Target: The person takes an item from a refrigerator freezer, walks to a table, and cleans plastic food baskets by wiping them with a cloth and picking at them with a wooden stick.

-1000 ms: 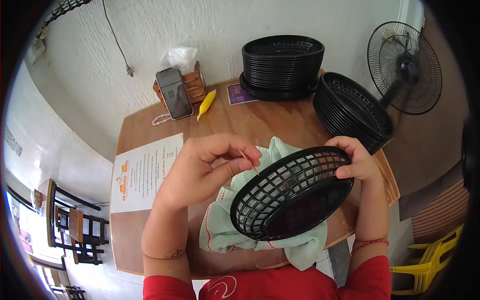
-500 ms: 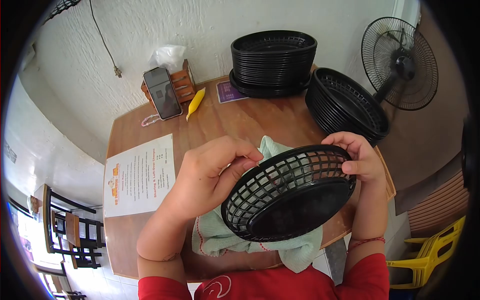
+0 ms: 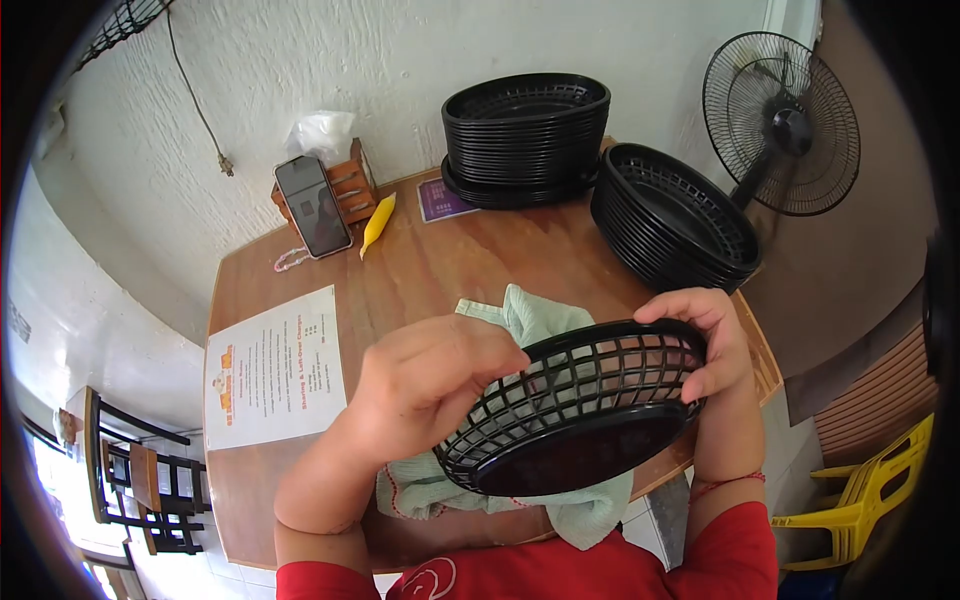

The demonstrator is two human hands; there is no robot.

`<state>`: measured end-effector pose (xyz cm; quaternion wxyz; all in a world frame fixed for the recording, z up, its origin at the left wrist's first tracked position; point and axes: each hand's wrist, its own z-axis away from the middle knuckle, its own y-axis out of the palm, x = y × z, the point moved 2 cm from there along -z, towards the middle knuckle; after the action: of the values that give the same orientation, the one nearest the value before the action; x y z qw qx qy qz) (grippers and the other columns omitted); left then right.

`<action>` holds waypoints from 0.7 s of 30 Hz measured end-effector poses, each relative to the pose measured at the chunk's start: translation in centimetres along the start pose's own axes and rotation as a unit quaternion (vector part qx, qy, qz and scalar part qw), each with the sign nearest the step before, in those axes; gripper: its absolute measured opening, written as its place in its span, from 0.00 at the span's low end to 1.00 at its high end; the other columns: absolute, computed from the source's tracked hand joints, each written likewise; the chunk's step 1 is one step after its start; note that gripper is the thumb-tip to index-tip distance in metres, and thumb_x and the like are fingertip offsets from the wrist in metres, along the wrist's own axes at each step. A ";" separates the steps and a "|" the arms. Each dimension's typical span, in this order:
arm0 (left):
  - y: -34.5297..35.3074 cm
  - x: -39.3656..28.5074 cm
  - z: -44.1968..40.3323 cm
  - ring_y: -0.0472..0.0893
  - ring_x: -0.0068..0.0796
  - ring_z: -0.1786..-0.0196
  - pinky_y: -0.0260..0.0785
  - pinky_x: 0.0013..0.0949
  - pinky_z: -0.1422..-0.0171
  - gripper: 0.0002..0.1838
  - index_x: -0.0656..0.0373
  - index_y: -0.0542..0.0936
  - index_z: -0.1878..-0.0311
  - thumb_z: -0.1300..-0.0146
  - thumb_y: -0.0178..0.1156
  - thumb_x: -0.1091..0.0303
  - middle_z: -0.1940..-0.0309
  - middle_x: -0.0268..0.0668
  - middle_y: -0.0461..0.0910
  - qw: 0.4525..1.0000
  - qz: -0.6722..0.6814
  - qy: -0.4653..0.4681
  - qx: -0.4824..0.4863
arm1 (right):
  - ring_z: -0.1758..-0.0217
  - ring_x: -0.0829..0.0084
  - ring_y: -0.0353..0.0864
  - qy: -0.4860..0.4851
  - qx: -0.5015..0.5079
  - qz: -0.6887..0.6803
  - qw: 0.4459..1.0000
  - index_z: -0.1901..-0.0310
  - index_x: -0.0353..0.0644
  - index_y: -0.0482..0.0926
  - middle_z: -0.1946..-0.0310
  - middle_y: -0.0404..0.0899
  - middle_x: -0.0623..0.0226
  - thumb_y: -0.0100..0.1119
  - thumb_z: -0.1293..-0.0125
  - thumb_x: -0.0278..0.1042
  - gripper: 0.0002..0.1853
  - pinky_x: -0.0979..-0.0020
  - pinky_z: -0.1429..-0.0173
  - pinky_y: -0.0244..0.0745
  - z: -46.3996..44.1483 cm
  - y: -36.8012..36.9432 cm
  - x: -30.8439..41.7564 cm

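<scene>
Tabletop fills mid-frame. Right grip clamps the basket, likely steadying it; left grip curls at its rim, hold unclear

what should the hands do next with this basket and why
Probably shift the left hand slightly along the rim of the black basket: it is right at that edge, while the right hand grips the right end, seemingly enough to steady it.

Eatery, with charges sheet and basket stacks
</scene>
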<state>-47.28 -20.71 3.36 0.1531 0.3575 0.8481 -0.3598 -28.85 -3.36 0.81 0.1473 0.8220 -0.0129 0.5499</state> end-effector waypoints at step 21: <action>1.5 -0.3 -1.2 0.75 0.29 0.70 0.65 0.29 0.59 0.10 0.62 0.77 0.70 0.59 0.55 0.83 0.72 0.34 0.77 0.998 0.035 0.054 0.028 | 0.67 0.73 0.78 0.011 0.043 0.025 0.999 0.54 0.29 0.72 0.62 0.78 0.54 0.69 0.73 0.19 0.35 0.79 0.60 0.74 0.2 1.8 0.2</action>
<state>-45.99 -19.23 3.60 0.1091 0.4101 0.8318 -0.3579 -28.94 -5.11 1.35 0.0986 0.8209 -0.0082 0.5625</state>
